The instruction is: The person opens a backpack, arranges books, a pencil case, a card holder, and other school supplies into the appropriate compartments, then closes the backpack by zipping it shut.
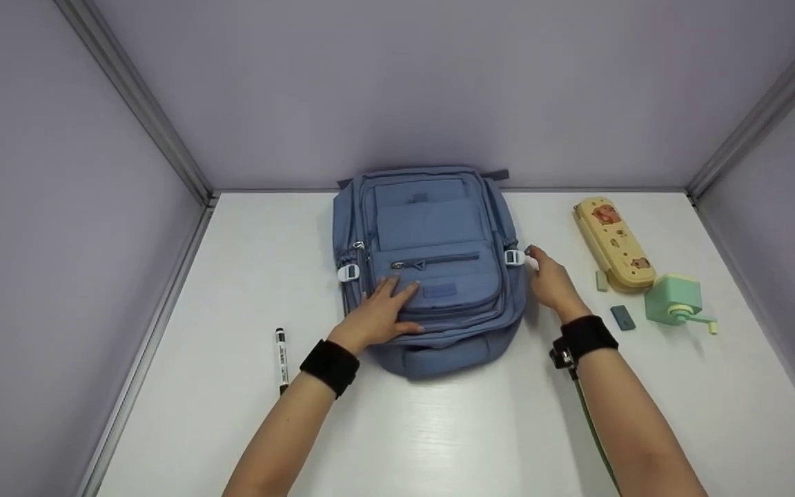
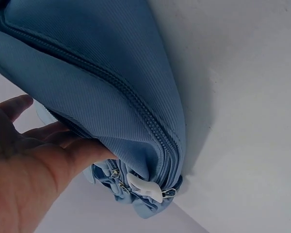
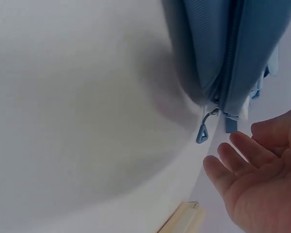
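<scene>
A blue backpack [image 1: 432, 221] lies front side up on the white table, its top handle toward the back wall. My left hand [image 1: 380, 314] rests on its lower front with fingers spread, below a short zipped pocket. In the left wrist view the thumb [image 2: 94, 151] touches the ribbed cloth below a long zipper [image 2: 116, 80]. At the bag's right side, by a white buckle [image 1: 514, 257], my right hand [image 1: 555, 281] has loosely bent fingers. The right wrist view shows a dark strap end [image 3: 231, 125] close to those fingertips and a zipper pull [image 3: 202, 134] hanging nearby.
Right of the bag lie a yellow pencil case [image 1: 615, 241], a small green eraser [image 1: 602, 281], a dark blue block [image 1: 622, 317] and a green crank pencil sharpener [image 1: 673, 299]. A marker [image 1: 281, 359] lies by my left forearm. Grey walls [image 1: 404, 90] enclose the table.
</scene>
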A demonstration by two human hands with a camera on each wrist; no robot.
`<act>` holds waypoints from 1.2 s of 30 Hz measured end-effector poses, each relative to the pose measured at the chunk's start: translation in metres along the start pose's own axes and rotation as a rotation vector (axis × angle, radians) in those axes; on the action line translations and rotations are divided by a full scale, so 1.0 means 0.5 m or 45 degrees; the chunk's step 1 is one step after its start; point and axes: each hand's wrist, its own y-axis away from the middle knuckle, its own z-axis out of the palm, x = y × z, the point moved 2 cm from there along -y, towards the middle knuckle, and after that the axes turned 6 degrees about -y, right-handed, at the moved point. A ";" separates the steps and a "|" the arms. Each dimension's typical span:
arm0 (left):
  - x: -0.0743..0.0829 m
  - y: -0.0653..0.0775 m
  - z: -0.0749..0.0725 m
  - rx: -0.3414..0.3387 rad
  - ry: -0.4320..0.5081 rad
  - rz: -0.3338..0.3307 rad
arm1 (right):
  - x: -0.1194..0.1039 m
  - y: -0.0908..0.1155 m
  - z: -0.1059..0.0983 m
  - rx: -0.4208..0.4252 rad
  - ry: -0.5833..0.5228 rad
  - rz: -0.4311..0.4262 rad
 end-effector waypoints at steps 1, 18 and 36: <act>0.000 0.000 0.001 0.000 0.005 0.000 | 0.005 -0.005 0.001 -0.028 0.018 0.013; 0.003 -0.004 0.004 0.005 0.008 0.011 | 0.016 -0.010 0.012 -0.124 0.459 0.017; -0.002 0.000 0.007 -0.002 -0.024 0.013 | 0.026 -0.017 0.037 0.127 0.586 0.051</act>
